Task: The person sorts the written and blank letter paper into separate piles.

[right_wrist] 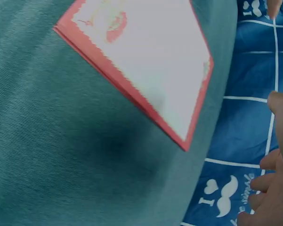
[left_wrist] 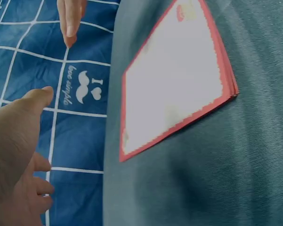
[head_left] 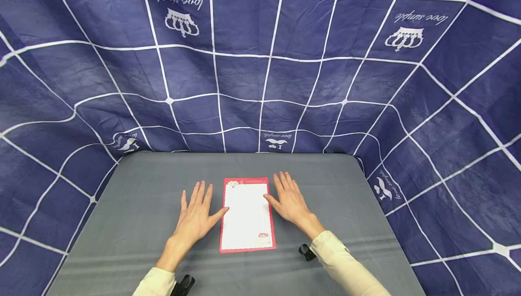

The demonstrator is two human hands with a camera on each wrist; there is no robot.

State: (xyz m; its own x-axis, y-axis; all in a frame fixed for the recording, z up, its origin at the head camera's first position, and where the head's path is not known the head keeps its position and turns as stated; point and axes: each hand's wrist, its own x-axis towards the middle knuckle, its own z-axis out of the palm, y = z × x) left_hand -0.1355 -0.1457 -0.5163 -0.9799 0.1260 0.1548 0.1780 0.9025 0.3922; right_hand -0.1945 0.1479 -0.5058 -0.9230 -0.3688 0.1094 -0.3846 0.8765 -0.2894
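Observation:
A notepad-like stack of paper [head_left: 246, 217] with a red border and a white middle lies flat on the grey table. Its layered edge shows in the left wrist view. Left of it is my left hand [head_left: 195, 219], fingers straight and spread, its thumb over the paper's left edge in the head view. On the other side, my right hand [head_left: 291, 201] has straight fingers too, with its thumb tip over the right edge. Both wrist views show the hands [left_wrist: 19, 150] held above the table, apart from the paper [right_wrist: 150, 56]. Neither holds anything.
Grey cloth covers the table [head_left: 150, 178]. Behind it and along both sides hangs a blue curtain [head_left: 244, 74] with white grid lines and printed crowns. A black device [head_left: 306, 251] sits at the right wrist, and another black device [head_left: 185, 284] at the left.

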